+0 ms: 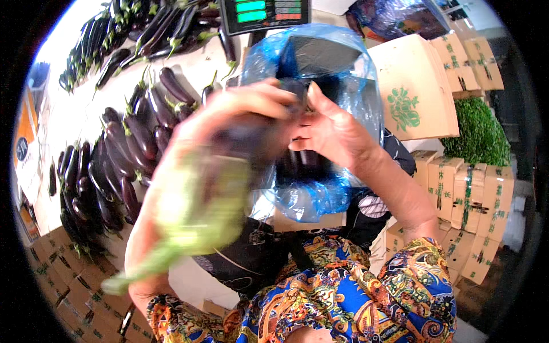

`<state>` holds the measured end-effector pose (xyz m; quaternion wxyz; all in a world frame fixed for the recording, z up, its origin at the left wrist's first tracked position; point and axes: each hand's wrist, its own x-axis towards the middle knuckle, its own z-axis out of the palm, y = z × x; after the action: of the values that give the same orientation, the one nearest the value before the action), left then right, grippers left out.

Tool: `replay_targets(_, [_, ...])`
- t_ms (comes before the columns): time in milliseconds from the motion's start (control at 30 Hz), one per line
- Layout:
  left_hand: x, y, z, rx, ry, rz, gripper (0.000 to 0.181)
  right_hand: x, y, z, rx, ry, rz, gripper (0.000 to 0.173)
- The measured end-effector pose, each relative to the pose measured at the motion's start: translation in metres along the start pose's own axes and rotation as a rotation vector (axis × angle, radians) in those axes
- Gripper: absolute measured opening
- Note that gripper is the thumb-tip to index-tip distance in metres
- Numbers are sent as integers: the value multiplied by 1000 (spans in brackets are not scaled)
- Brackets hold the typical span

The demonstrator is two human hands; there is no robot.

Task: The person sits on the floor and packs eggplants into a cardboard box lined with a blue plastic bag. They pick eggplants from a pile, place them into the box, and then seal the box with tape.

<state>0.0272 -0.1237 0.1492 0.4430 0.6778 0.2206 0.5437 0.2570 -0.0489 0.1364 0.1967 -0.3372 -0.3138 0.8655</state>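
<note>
My left hand (244, 100) grips a dark purple eggplant (244, 139), blurred by motion. Its large pale green cap and stem point down to the lower left, across my forearm. Close by on the right, my right hand (334, 133) has its thumb and fingers spread around the eggplant's dark far end; whether they touch it is unclear. Below both hands stands a box lined with a blue plastic bag (364, 107), its rim folded outward. Dark eggplants (306, 160) lie inside, partly hidden by my hands.
Many eggplants (116, 145) lie on a pale table (47, 214) at left. A digital scale display (266, 15) stands beyond the box. Cardboard boxes (411, 90) are stacked at right beside green leafy vegetables (476, 130). More cardboard (85, 296) lies at lower left.
</note>
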Motion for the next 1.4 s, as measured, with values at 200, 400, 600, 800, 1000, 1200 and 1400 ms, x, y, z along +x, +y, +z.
replay_targets(200, [42,-13,65,128,52,-551,56,-12,-23,-30,108,278,55,46])
replay_targets(400, [44,-14,136,-667,313,-1067,64,-2,-29,-64,191,166,-144,52])
replay_targets(600, [51,-12,149,-539,518,-1107,48,20,25,-98,43,141,-232,55])
replay_targets(800, [32,-45,137,-307,567,-1145,65,-16,-32,-154,-728,471,-569,23])
replay_targets(1000, [29,-137,147,358,188,-1002,93,-25,-49,-169,-611,638,-738,21])
replay_targets(1200, [23,-170,174,712,-124,-1170,100,-34,-52,-162,-554,570,-688,23])
replay_targets(1400, [21,-145,158,628,-11,-1111,101,-38,-54,-157,-497,601,-655,22])
